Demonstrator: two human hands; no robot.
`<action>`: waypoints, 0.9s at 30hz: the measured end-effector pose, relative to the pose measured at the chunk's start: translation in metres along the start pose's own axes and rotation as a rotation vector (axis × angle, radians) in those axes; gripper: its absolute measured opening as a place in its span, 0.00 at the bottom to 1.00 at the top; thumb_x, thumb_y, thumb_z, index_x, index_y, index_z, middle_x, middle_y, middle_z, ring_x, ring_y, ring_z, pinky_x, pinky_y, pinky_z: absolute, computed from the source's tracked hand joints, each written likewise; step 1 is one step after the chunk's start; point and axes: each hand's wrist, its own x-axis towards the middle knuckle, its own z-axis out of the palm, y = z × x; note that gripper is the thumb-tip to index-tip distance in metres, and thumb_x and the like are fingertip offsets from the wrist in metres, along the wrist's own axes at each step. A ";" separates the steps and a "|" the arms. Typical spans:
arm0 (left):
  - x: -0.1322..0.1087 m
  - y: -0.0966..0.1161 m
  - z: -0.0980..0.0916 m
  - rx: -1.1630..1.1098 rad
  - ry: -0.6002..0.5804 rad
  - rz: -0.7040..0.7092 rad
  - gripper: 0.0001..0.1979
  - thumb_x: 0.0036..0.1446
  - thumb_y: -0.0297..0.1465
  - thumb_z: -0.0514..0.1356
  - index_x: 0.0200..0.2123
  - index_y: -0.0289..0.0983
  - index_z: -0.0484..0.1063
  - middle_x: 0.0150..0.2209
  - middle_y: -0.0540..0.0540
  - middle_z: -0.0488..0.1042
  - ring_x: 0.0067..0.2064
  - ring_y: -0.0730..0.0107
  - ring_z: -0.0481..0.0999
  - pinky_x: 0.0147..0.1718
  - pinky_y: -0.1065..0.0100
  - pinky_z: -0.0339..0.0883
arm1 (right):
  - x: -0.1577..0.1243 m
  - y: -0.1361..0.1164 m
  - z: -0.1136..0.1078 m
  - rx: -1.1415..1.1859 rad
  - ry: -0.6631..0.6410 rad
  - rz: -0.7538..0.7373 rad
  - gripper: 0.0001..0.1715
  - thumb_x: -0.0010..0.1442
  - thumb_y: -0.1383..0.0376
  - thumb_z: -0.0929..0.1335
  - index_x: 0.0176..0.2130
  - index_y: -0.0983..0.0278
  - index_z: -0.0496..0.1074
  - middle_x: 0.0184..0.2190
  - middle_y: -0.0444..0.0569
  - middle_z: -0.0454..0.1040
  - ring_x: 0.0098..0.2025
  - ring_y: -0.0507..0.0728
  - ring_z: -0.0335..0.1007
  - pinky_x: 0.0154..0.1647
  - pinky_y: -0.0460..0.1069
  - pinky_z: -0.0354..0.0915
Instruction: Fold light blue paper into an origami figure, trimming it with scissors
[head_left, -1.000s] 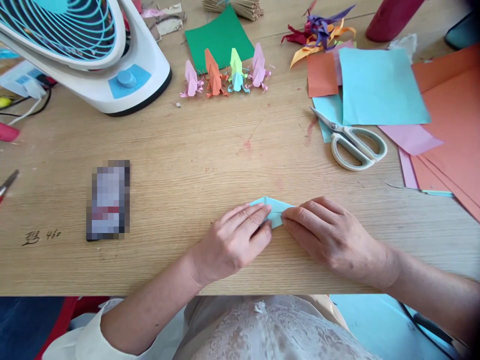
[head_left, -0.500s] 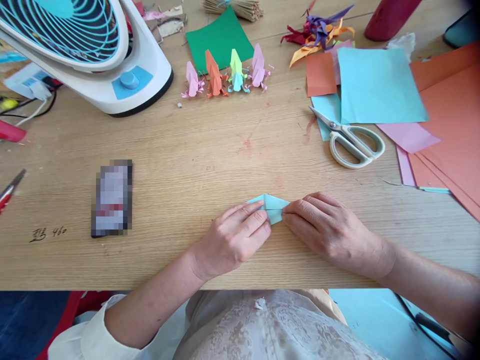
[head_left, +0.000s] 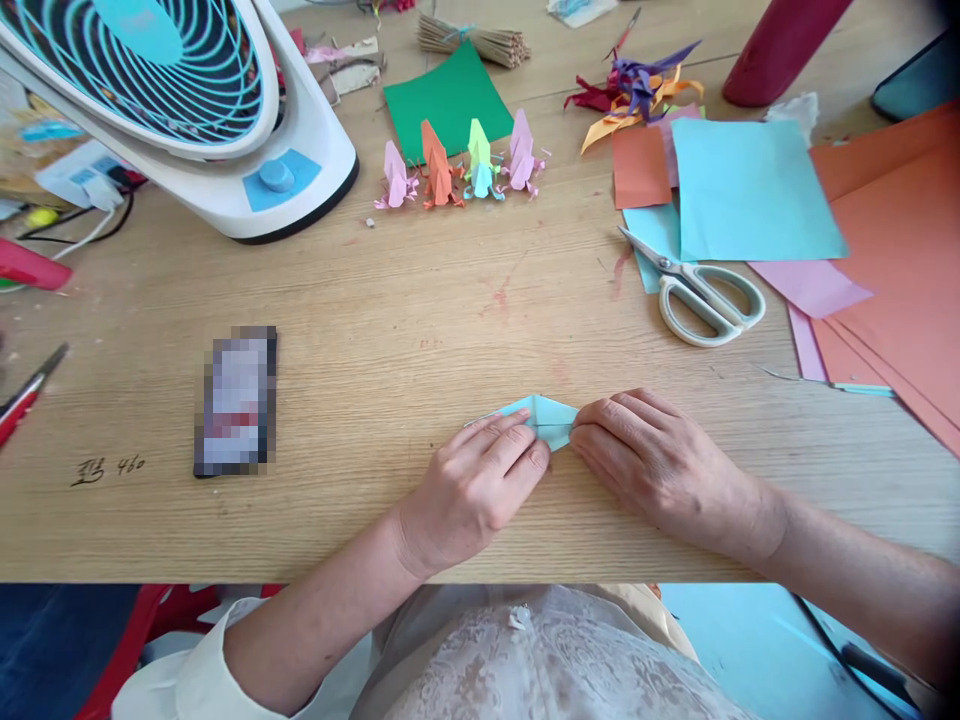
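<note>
A small light-blue folded paper (head_left: 553,420) lies on the table near its front edge, with pointed ends and a crease along its middle. My left hand (head_left: 480,480) presses down on its left part, fingers close together. At the right tip, my right hand (head_left: 652,460) pinches the paper between thumb and fingers; that tip is hidden by the fingers. Part of the left point shows beyond my left fingertips.
Several folded paper figures (head_left: 439,172) stand at the back by a green sheet (head_left: 450,100). Scissors (head_left: 709,290) lie right of centre, against coloured paper sheets (head_left: 757,190). A fan (head_left: 300,140), a phone (head_left: 236,400) and a red-handled tool (head_left: 26,395) are on the left.
The head view has shifted slightly, so everything sits a little lower. More of the folded paper's left point shows past my left fingers. Both hands keep their hold on the paper.
</note>
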 end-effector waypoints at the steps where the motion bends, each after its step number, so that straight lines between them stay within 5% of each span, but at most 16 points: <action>1: 0.001 0.001 0.000 0.005 -0.001 -0.009 0.06 0.64 0.24 0.58 0.43 0.34 0.73 0.40 0.45 0.78 0.52 0.62 0.77 0.53 0.61 0.74 | 0.000 0.000 0.001 -0.004 -0.001 0.004 0.14 0.67 0.74 0.60 0.33 0.68 0.71 0.32 0.54 0.71 0.34 0.56 0.64 0.36 0.52 0.60; 17: 0.005 0.010 0.004 0.136 0.010 -0.135 0.05 0.66 0.25 0.55 0.40 0.35 0.71 0.37 0.45 0.77 0.40 0.66 0.80 0.40 0.66 0.73 | 0.002 0.001 0.003 0.084 0.018 0.029 0.12 0.69 0.70 0.60 0.40 0.66 0.72 0.37 0.52 0.72 0.36 0.56 0.64 0.37 0.52 0.57; 27: 0.005 0.006 0.001 0.046 -0.010 -0.108 0.06 0.65 0.25 0.56 0.42 0.35 0.72 0.40 0.44 0.77 0.45 0.64 0.78 0.46 0.63 0.73 | 0.012 -0.003 0.005 0.097 0.075 0.060 0.16 0.67 0.73 0.60 0.31 0.66 0.71 0.29 0.50 0.69 0.31 0.55 0.60 0.34 0.51 0.55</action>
